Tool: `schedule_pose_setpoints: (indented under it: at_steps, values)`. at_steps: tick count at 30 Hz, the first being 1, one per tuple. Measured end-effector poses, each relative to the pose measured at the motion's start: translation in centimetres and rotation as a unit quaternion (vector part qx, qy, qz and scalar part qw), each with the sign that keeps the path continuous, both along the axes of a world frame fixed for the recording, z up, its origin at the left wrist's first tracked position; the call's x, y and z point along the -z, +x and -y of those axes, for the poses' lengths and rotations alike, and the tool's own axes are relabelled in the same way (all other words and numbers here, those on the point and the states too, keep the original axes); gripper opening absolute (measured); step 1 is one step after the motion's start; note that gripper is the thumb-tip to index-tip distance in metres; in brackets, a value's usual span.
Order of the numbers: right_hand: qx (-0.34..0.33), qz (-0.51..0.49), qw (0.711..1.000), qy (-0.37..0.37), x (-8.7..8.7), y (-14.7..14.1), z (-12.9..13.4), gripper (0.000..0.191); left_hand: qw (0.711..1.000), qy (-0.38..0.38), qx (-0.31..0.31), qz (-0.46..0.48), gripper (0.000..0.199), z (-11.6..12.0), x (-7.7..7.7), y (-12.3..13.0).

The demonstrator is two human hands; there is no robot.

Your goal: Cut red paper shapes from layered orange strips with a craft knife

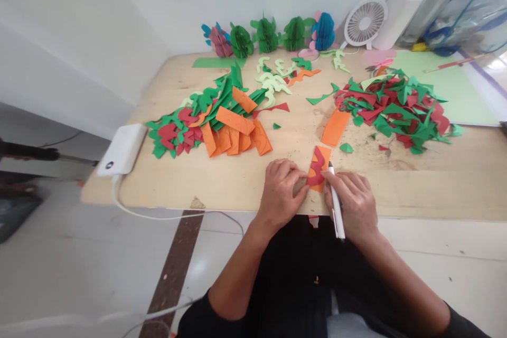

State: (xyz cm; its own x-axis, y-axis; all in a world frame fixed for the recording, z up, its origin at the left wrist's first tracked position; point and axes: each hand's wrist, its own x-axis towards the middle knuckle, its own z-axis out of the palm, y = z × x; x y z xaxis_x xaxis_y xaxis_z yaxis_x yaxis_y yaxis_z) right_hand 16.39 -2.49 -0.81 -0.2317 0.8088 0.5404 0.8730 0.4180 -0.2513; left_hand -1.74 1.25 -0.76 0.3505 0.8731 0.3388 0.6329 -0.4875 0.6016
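cutout [317,165] atop orange strip [326,152] between left hand [282,188], pressing edge, and right hand [355,203], clasping white pen [337,207]

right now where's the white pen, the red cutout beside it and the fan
White pen [336,205]: head view, middle of the barrel.
Red cutout [317,166]: head view, around its middle.
Fan [365,22]: head view, hub of the grille.

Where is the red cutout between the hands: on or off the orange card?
On: the red cutout overlaps the orange card, whose orange shows past the cutout's edges.
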Motion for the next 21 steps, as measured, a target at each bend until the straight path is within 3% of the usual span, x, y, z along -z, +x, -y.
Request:
schedule_pose_setpoints:
  at_steps: [21]
  values:
    - [-0.004, 0.000, 1.000, -0.001, 0.02, 0.08, 0.01, 0.036, 1.000, 0.003, 0.000, 0.000, 0.010, 0.00, 0.08, 0.00]
